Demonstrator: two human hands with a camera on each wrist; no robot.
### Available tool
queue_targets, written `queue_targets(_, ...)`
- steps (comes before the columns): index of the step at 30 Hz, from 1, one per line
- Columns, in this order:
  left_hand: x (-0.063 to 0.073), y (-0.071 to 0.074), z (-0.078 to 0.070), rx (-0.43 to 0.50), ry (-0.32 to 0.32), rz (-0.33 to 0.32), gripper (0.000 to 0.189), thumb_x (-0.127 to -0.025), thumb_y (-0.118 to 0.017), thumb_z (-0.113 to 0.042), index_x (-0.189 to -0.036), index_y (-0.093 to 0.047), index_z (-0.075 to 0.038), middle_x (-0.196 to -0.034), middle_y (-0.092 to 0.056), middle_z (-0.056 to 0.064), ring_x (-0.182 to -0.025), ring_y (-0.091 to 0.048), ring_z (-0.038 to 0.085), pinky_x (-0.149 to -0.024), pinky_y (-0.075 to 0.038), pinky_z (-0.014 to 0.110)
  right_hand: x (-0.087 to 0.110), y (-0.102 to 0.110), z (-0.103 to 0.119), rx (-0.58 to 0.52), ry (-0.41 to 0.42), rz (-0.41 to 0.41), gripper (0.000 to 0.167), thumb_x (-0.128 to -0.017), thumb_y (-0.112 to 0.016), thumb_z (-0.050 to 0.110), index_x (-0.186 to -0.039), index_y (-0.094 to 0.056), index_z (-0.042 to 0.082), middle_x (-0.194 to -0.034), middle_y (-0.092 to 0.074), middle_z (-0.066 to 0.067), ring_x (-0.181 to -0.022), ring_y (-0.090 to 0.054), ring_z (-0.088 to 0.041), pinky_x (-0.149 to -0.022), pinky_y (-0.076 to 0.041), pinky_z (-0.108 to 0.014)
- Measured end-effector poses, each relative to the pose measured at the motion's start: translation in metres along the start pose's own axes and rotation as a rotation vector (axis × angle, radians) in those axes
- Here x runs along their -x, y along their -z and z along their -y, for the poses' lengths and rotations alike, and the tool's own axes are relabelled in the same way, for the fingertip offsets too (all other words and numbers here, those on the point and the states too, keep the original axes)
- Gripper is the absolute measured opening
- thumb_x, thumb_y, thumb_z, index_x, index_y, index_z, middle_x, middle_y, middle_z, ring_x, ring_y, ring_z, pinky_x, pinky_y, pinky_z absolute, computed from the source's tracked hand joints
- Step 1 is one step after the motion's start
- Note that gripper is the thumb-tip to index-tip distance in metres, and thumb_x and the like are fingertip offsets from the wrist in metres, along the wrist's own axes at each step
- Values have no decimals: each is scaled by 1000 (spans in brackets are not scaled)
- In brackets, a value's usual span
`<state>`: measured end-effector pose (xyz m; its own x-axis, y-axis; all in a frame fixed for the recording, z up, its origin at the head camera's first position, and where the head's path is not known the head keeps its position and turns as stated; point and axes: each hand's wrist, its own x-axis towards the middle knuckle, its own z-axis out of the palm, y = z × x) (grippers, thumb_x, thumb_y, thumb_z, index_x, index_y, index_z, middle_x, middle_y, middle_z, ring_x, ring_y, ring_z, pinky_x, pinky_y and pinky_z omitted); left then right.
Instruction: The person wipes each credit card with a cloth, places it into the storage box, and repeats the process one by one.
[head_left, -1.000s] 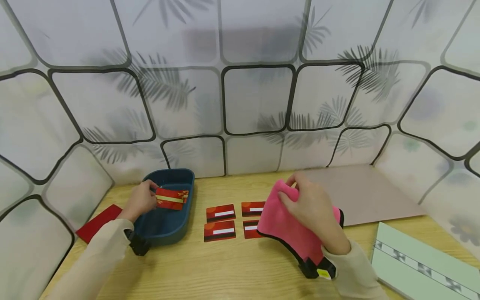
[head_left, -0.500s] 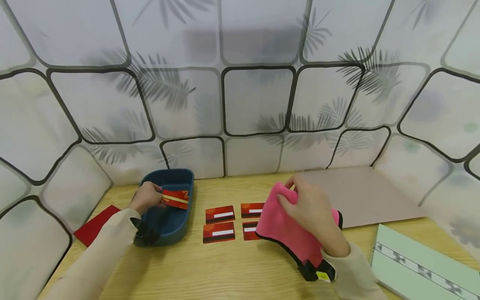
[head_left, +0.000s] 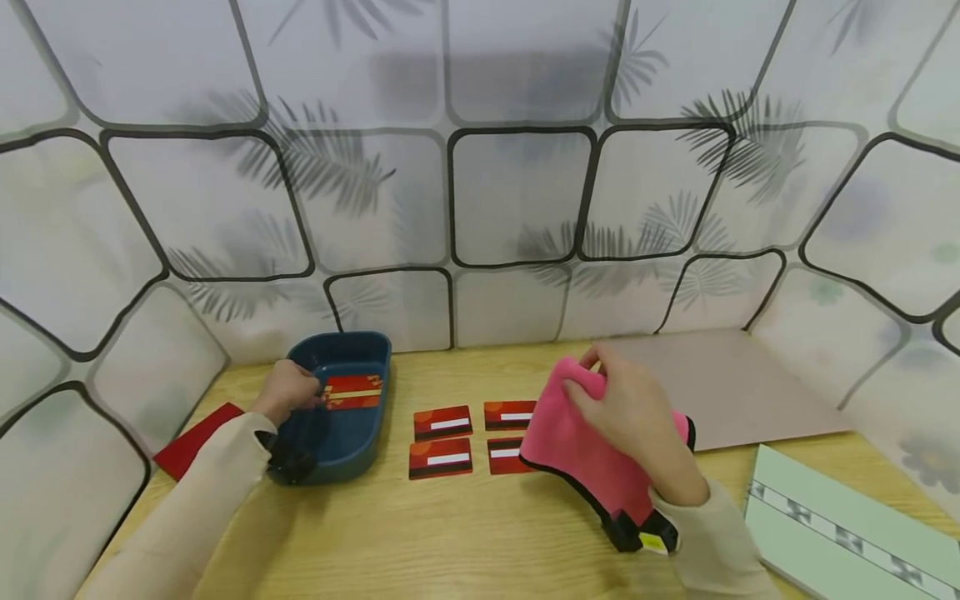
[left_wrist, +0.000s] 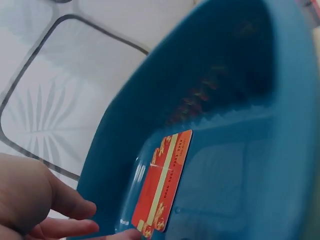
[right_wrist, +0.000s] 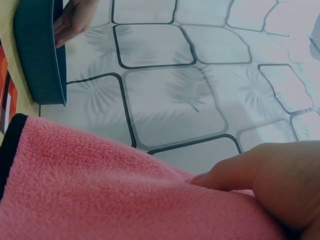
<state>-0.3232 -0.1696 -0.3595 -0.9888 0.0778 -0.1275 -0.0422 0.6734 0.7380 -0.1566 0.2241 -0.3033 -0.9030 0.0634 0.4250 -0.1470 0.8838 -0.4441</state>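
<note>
Left hand (head_left: 288,390) hovering in blue tray (head_left: 333,442), fingers loose, gripping nothing, one fingertip sitting by red-and-gold card (head_left: 352,392) lying on tray floor; right hand (head_left: 626,408) pinching pink cloth (head_left: 573,446) near four red cards (head_left: 440,467)

Red-and-gold card (left_wrist: 164,182), a second ago pinched in the left grip (head_left: 288,390), now down in the blue basin (left_wrist: 225,170).

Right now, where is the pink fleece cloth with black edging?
In the head view, right of centre: the right hand pinches the cloth beside the four red rectangular cards.
</note>
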Motion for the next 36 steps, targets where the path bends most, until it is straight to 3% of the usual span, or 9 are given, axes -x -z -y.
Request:
queue_targets(3, 5, 1, -6, -97, -82, -4, 32, -86, -51, -4, -106, -63, 17, -107, -64, 33, -73, -70, 24, -69, -58, 39, 0, 1, -1, 2, 4, -9, 20, -83, -72, 19, -95, -58, 11, -54, -34, 1, -46, -35, -14, -47, -29, -28)
queue_targets(5, 10, 1, -11, -161, -177, -47, 36, -87, -55, -7, -115, -60, 16, -111, -64, 32, -80, -69, 30, -73, -57, 42, 0, 1, -2, -1, 8, -15, 20, -83, -72, 18, -95, -58, 11, -55, -35, 1, -46, -35, -14, -46, -29, -28)
queue_targets(9, 19, -5, -24, -197, -353, -166, 30, -88, -61, -8, -111, -63, 11, -103, -68, 27, -82, -67, 34, -69, -55, 43, 1, 5, -3, -1, -2, 0, 21, -84, -71, 20, -96, -57, 11, -57, -37, 0, -47, -35, -14, -46, -29, -27)
queue_targets(14, 27, -27, -38, -119, -472, -93, 23, -88, -66, -9, -107, -65, 4, -103, -69, 22, -77, -68, 27, -62, -54, 34, 6, 14, -5, 18, -30, -32, 23, -83, -71, 19, -98, -57, 9, -60, -48, -3, -48, -39, -14, -46, -32, -28)
queue_targets(21, 37, -48, -42, -49, -558, 6, 22, -80, -76, -7, -99, -68, -3, -94, -69, 13, -78, -66, 23, -64, -52, 32, 6, 15, -2, -5, 15, -126, 22, -82, -72, 18, -97, -60, 7, -64, -55, -4, -51, -44, -14, -48, -36, -28)
queue_targets(28, 47, -60, -44, -104, -586, 13, 21, -78, -79, -10, -96, -68, -5, -90, -69, 8, -74, -59, 18, -63, -48, 27, 6, 14, 4, -6, 64, -141, 21, -81, -73, 16, -95, -60, 8, -63, -55, -3, -51, -43, -13, -48, -35, -28)
queue_targets(32, 53, -72, -52, -26, -616, 2, 22, -78, -77, -6, -97, -67, -2, -93, -70, 11, -78, -64, 21, -66, -54, 31, 5, 13, 9, -22, 82, -128, 21, -81, -73, 17, -95, -60, 9, -62, -55, -2, -51, -43, -13, -48, -35, -28)
queue_targets(36, 56, -87, -60, 62, -589, 29, 20, -80, -74, -4, -99, -66, -3, -98, -69, 12, -85, -66, 23, -73, -57, 34, 8, 14, 10, -28, 87, -127, 21, -80, -74, 16, -93, -59, 10, -61, -53, 0, -51, -43, -12, -48, -35, -27)
